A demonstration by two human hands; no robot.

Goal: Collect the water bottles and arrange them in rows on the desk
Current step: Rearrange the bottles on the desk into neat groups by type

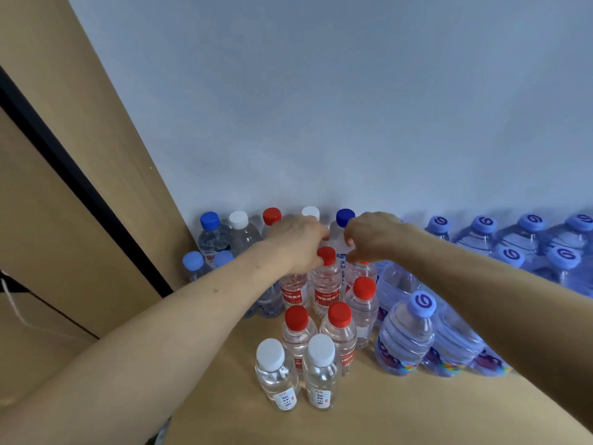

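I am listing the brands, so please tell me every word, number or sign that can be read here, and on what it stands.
"天然": on the label of the dark-blue-capped bottle; the characters below are partly hidden.
Swirl sign, no letters: on the lilac caps.
White characters on the red labels: too blurred to read.
Red characters on labels of the white-capped bottles: too blurred.

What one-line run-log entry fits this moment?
left hand: grips left bottle top | right hand: grips right bottle top | other bottles: upright on desk
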